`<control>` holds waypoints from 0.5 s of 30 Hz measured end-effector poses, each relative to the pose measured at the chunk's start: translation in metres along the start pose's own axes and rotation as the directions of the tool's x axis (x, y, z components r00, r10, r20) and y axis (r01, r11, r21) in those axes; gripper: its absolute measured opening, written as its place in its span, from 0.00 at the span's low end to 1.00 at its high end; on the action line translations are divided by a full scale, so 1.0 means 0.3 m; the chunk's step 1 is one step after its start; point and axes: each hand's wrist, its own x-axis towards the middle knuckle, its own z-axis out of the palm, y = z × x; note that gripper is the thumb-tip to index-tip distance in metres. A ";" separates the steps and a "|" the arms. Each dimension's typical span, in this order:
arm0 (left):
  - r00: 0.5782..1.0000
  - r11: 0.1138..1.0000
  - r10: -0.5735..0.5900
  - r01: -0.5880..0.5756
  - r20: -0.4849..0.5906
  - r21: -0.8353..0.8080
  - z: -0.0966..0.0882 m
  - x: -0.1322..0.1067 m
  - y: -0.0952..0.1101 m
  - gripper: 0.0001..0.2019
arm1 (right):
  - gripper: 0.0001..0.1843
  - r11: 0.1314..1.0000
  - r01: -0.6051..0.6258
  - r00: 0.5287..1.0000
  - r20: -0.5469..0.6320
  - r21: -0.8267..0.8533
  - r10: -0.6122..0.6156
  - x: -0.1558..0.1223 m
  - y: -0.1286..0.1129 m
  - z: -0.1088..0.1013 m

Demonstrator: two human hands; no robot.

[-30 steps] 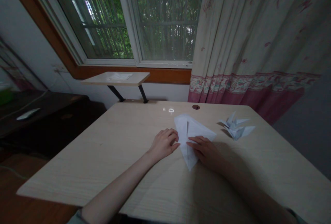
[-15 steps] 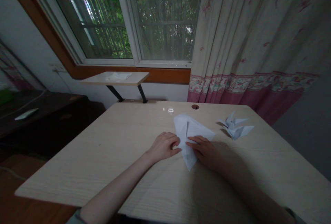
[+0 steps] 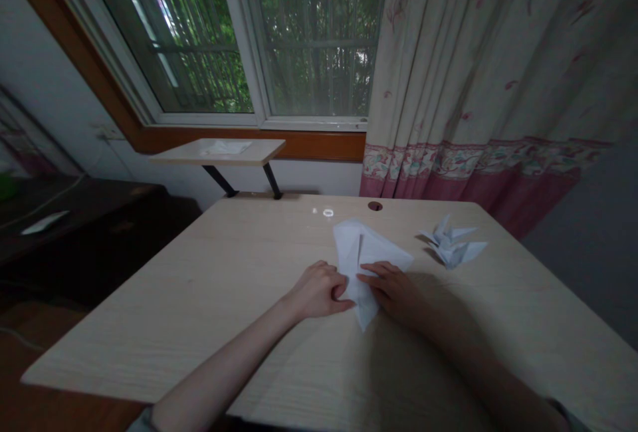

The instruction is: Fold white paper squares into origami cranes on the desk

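A partly folded sheet of white paper (image 3: 356, 236) lies on the desk, with a crease line down its middle and a narrow point toward me. At its left edge is my left hand (image 3: 321, 290), fingers curled in and thumb reaching onto the paper's lower part. From the other side my right hand (image 3: 393, 292) rests on the paper, its fingers stretched out flat near the middle crease. The undersides of both hands are hidden.
Two folded paper cranes (image 3: 453, 246) stand to the right on the wooden desk (image 3: 224, 272). A small raised shelf (image 3: 184, 151) at the back left carries white paper (image 3: 226, 147). A round hole (image 3: 375, 206) is near the back edge. Behind are a window and curtain (image 3: 423, 86).
My left hand has slid slightly toward me along the paper's left edge, its thumb now lower. My right hand and the paper have stayed nearly in place.
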 end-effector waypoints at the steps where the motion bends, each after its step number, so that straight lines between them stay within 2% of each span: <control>1: 1.000 1.000 0.003 -0.003 0.005 -0.002 0.001 0.000 0.004 0.18 | 0.25 1.000 0.002 1.000 0.002 0.003 -0.002 -0.001 0.002 0.002; 15: 0.994 0.993 0.108 -0.109 0.028 0.050 0.015 -0.006 0.043 0.22 | 0.25 0.999 -0.021 0.999 0.034 0.046 0.019 0.005 -0.009 -0.015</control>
